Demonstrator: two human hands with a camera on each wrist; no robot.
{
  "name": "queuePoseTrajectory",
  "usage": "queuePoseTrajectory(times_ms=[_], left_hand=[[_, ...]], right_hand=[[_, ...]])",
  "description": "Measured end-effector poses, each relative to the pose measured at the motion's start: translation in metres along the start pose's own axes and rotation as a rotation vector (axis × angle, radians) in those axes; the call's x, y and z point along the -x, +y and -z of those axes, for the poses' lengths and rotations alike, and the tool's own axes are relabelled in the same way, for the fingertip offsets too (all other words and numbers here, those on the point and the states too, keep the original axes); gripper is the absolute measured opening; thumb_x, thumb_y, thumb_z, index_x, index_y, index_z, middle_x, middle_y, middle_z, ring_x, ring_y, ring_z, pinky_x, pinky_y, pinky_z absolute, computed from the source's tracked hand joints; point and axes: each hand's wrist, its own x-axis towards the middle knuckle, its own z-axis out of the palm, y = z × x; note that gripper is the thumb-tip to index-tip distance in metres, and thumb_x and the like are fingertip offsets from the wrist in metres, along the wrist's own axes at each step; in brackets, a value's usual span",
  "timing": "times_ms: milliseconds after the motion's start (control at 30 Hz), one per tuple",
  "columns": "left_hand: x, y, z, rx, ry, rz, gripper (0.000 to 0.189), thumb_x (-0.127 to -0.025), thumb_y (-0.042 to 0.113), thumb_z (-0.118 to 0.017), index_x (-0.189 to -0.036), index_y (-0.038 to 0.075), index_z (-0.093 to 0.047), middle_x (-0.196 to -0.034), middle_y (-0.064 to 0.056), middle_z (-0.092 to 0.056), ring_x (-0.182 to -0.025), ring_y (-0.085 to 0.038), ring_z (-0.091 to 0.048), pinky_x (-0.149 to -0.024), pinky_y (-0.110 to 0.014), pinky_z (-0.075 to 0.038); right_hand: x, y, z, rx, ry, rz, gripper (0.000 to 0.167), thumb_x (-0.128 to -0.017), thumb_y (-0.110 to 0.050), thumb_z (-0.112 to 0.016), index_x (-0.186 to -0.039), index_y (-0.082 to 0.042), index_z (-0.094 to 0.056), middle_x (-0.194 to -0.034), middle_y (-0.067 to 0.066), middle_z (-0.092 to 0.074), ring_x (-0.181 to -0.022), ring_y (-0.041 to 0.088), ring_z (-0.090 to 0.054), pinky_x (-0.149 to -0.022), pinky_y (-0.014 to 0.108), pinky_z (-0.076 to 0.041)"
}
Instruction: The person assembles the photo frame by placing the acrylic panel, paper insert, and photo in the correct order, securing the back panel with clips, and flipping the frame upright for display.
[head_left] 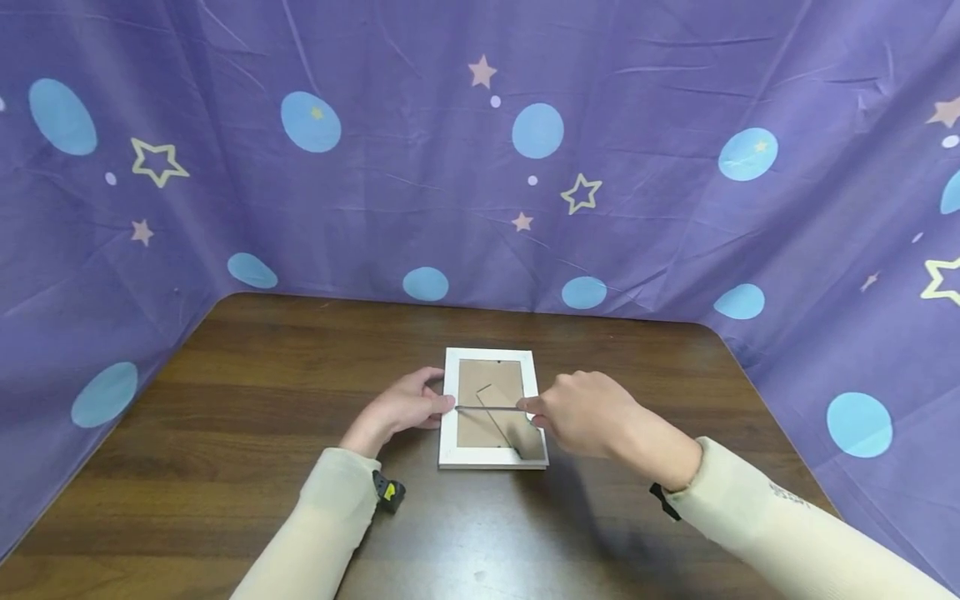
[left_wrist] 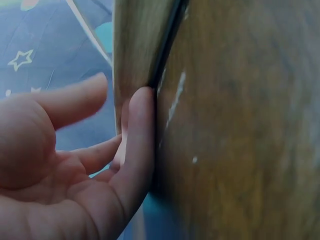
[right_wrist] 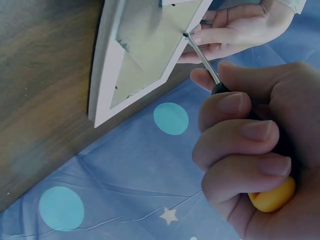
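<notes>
A white picture frame (head_left: 491, 456) lies back side up on the table, its tan backing board (head_left: 480, 373) showing. My left hand (head_left: 401, 404) is at the frame's left side, thumb by the rim. In the left wrist view, straight fingers (left_wrist: 142, 125) rest against a side edge, with the thumb apart from them. My right hand (head_left: 588, 412) grips a screwdriver (right_wrist: 204, 57) with a dark handle and yellow end. Its thin metal shaft crosses the backing, and the tip meets the inner rim beside my left thumb. The handle is mostly hidden in my fist.
The brown wooden table (head_left: 300, 367) spreads around the frame. A purple curtain (head_left: 435, 167) with blue dots and stars hangs behind and along both sides. A thin bent dark line (head_left: 487, 408) shows on the backing; I cannot tell if it is a reflection.
</notes>
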Motion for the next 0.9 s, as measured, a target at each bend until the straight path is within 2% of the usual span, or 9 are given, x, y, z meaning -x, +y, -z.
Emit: queuePoseTrajectory(times_ms=[133,300,433,667,900], left_hand=[[-0.001,0.000,-0.003,-0.061,0.035,-0.005,0.066,-0.094,0.004,-0.067,-0.151,0.001,-0.036,-0.097,-0.017,-0.057,-0.080,-0.024,-0.064,-0.073,-0.031,-0.062],[-0.002,0.002,-0.005,-0.053,0.052,0.008,0.067,-0.093,0.001,-0.067,-0.151,0.001,-0.036,-0.098,-0.017,-0.058,-0.079,-0.023,-0.063,-0.072,-0.031,-0.062],[-0.003,0.003,-0.006,-0.053,0.051,0.013,0.066,-0.093,0.000,-0.067,-0.151,0.002,-0.036,-0.098,-0.018,-0.058,-0.078,-0.024,-0.064,-0.072,-0.031,-0.062],[-0.004,0.005,-0.007,-0.046,0.043,0.024,0.066,-0.093,0.001,-0.067,-0.152,0.004,-0.036,-0.098,-0.018,-0.058,-0.078,-0.024,-0.064,-0.072,-0.031,-0.062],[-0.004,0.006,-0.006,-0.055,0.048,0.044,0.067,-0.093,0.001,-0.066,-0.152,0.003,-0.035,-0.099,-0.018,-0.058,-0.077,-0.024,-0.063,-0.071,-0.031,-0.062]], right_hand=[[-0.004,-0.001,0.004,-0.044,-0.055,-0.036,0.027,-0.096,-0.022,-0.065,-0.120,-0.026,-0.075,-0.088,0.000,-0.074,-0.072,0.027,-0.070,-0.057,0.046,-0.059],[-0.008,0.000,0.007,-0.124,-0.167,-0.101,0.032,-0.098,-0.024,-0.063,-0.129,-0.027,-0.070,-0.105,0.001,-0.074,-0.088,0.026,-0.071,-0.072,0.048,-0.060],[-0.005,0.003,0.006,-0.143,-0.207,-0.110,0.035,-0.099,-0.024,-0.061,-0.134,-0.028,-0.066,-0.109,0.001,-0.073,-0.091,0.026,-0.071,-0.075,0.048,-0.060],[0.004,0.006,-0.001,-0.175,-0.164,-0.085,0.037,-0.097,-0.018,-0.064,-0.134,-0.022,-0.067,-0.104,0.003,-0.075,-0.075,0.022,-0.070,-0.064,0.043,-0.060],[0.007,0.008,-0.007,-0.203,-0.130,-0.068,0.036,-0.096,-0.017,-0.066,-0.132,-0.023,-0.068,-0.106,0.002,-0.075,-0.076,0.020,-0.070,-0.063,0.043,-0.059]])
